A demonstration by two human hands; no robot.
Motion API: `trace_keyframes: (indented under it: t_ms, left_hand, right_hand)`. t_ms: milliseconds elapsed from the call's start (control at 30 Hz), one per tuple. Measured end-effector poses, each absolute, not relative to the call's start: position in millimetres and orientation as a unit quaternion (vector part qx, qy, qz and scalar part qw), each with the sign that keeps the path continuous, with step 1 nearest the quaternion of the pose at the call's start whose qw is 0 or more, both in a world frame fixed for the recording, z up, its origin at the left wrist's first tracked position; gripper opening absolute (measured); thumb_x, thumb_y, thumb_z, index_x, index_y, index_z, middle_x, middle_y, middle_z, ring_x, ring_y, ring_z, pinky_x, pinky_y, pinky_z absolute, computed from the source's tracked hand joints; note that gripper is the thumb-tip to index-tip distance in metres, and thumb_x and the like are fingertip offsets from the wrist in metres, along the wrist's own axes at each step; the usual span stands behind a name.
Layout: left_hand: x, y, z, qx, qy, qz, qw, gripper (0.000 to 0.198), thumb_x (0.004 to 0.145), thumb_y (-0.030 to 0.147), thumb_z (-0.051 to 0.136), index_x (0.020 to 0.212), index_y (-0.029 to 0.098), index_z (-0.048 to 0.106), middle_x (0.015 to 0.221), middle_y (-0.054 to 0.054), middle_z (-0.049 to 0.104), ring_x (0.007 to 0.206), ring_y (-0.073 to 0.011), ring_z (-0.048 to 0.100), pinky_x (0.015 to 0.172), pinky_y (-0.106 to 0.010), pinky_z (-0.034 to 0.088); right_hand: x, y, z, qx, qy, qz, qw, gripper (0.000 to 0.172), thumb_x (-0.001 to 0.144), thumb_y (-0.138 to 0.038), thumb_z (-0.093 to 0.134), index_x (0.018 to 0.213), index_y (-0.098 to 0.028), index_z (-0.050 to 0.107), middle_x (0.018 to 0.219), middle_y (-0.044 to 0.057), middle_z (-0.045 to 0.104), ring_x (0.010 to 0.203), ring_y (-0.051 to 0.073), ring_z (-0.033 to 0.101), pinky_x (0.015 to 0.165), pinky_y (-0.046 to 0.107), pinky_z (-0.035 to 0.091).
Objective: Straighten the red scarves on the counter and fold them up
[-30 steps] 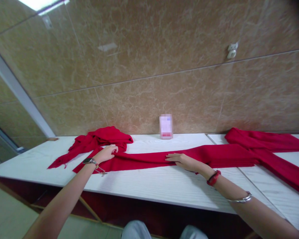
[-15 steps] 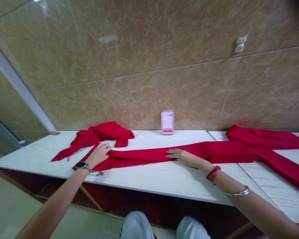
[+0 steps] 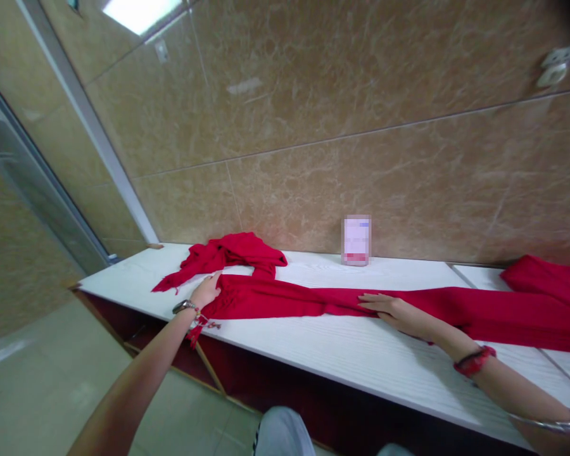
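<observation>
A long red scarf (image 3: pixel 275 301), folded into a narrow strip, lies lengthwise along a white countertop (image 3: pixel 313 342). Its left end shows knotted fringe, part of which hangs over the front edge. My left hand (image 3: pixel 206 292) is at that end with its fingers closed on the cloth; the fingertips are partly hidden. Farther right, my right hand (image 3: pixel 399 315) lies flat on the strip, fingers stretched out and pointing left. Behind my left hand sits a crumpled red cloth (image 3: pixel 237 250) with a fringed corner, close to the strip.
A phone-like upright thing (image 3: pixel 356 240), blurred out, leans against the tiled wall (image 3: pixel 313 177). More bunched red cloth (image 3: pixel 546 278) lies at the back right. Below the countertop are open dark-red shelves (image 3: pixel 261 373). My knees are close to its front.
My view has swung left. My left hand has moved at the scarf's left end, where fringe now shows and hangs over the edge. My right hand still rests flat on the strip.
</observation>
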State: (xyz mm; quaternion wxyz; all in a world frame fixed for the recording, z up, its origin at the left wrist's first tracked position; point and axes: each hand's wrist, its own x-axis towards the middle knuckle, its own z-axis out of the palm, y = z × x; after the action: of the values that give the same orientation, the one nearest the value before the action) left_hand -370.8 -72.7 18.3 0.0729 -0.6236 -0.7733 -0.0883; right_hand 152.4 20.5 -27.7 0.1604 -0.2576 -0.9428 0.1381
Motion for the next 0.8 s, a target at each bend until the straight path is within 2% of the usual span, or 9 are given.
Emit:
trace_keyframes:
  t_ms: [67, 167, 233, 300, 433, 567, 667, 800]
  left_hand:
    - [-365, -75, 16, -0.614, -0.777, -0.116, 0.075, 0.051, 0.083, 0.031, 0.044, 0.130, 0.012, 0.036, 0.124, -0.017, 0.052, 0.113, -0.0233, 0.050, 0.092, -0.031, 0.037]
    - [-354, -78, 12, -0.625, -0.774, -0.097, 0.010, 0.072, 0.077, 0.043, 0.053, 0.135, 0.010, 0.028, 0.124, -0.018, 0.051, 0.113, -0.0278, 0.050, 0.089, -0.033, 0.040]
    - [-350, -79, 10, -0.631, -0.772, -0.079, -0.011, 0.078, 0.074, 0.034, 0.057, 0.139, 0.009, 0.021, 0.118, -0.018, 0.056, 0.107, -0.0272, 0.054, 0.085, -0.032, 0.042]
    - [-352, -79, 11, -0.626, -0.775, -0.080, -0.005, 0.075, 0.073, 0.018, 0.054, 0.139, 0.009, 0.020, 0.110, -0.016, 0.061, 0.099, -0.0245, 0.059, 0.082, -0.030, 0.043]
    - [-373, -78, 20, -0.630, -0.766, -0.127, 0.009, 0.068, 0.068, 0.002, 0.045, 0.134, 0.014, 0.034, 0.115, -0.011, 0.059, 0.103, -0.0198, 0.057, 0.086, -0.026, 0.043]
    - [-422, -81, 38, -0.577, -0.791, -0.189, 0.071, 0.066, 0.066, -0.001, 0.042, 0.130, 0.016, 0.040, 0.114, -0.009, 0.061, 0.101, -0.0188, 0.058, 0.085, -0.026, 0.045]
    - [-465, -86, 48, -0.537, -0.816, -0.187, 0.104, 0.061, 0.067, 0.001, 0.043, 0.127, 0.016, 0.043, 0.109, -0.009, 0.063, 0.099, -0.0211, 0.059, 0.085, -0.030, 0.045]
    - [-497, -90, 42, -0.550, -0.815, -0.159, 0.092, 0.061, 0.067, 0.004, 0.046, 0.127, 0.012, 0.041, 0.106, -0.012, 0.063, 0.100, -0.0245, 0.058, 0.088, -0.035, 0.044]
  right_hand:
    - [152, 20, -28, -0.259, -0.945, 0.123, 0.160, 0.041, 0.082, -0.017, 0.041, 0.120, -0.023, 0.056, 0.129, 0.005, 0.051, 0.119, 0.022, 0.046, 0.102, 0.040, 0.036]
    - [146, 18, -27, -0.263, -0.942, 0.119, 0.169, 0.040, 0.082, -0.021, 0.043, 0.120, -0.021, 0.056, 0.127, 0.006, 0.053, 0.117, 0.022, 0.048, 0.100, 0.039, 0.038]
    - [136, 17, -24, -0.263, -0.941, 0.122, 0.176, 0.041, 0.081, -0.023, 0.045, 0.120, -0.020, 0.055, 0.126, 0.007, 0.054, 0.116, 0.023, 0.049, 0.100, 0.040, 0.039]
    - [119, 16, -20, -0.262, -0.940, 0.126, 0.179, 0.042, 0.081, -0.025, 0.047, 0.121, -0.018, 0.055, 0.125, 0.008, 0.054, 0.115, 0.024, 0.050, 0.099, 0.039, 0.039]
    - [69, 16, -14, -0.266, -0.940, 0.138, 0.164, 0.049, 0.080, -0.028, 0.049, 0.128, -0.018, 0.047, 0.126, 0.010, 0.053, 0.112, 0.023, 0.052, 0.097, 0.037, 0.040]
    - [33, 19, -20, -0.289, -0.935, 0.119, 0.168, 0.051, 0.078, -0.020, 0.047, 0.128, -0.013, 0.045, 0.122, 0.014, 0.056, 0.108, 0.024, 0.055, 0.094, 0.037, 0.042]
    - [31, 23, -29, -0.293, -0.926, 0.110, 0.212, 0.043, 0.077, -0.017, 0.044, 0.119, -0.017, 0.053, 0.113, 0.011, 0.061, 0.102, 0.023, 0.058, 0.092, 0.038, 0.043]
    - [38, 26, -30, -0.309, -0.913, 0.104, 0.246, 0.030, 0.075, -0.020, 0.045, 0.101, -0.019, 0.060, 0.098, 0.010, 0.065, 0.091, 0.023, 0.060, 0.086, 0.039, 0.046]
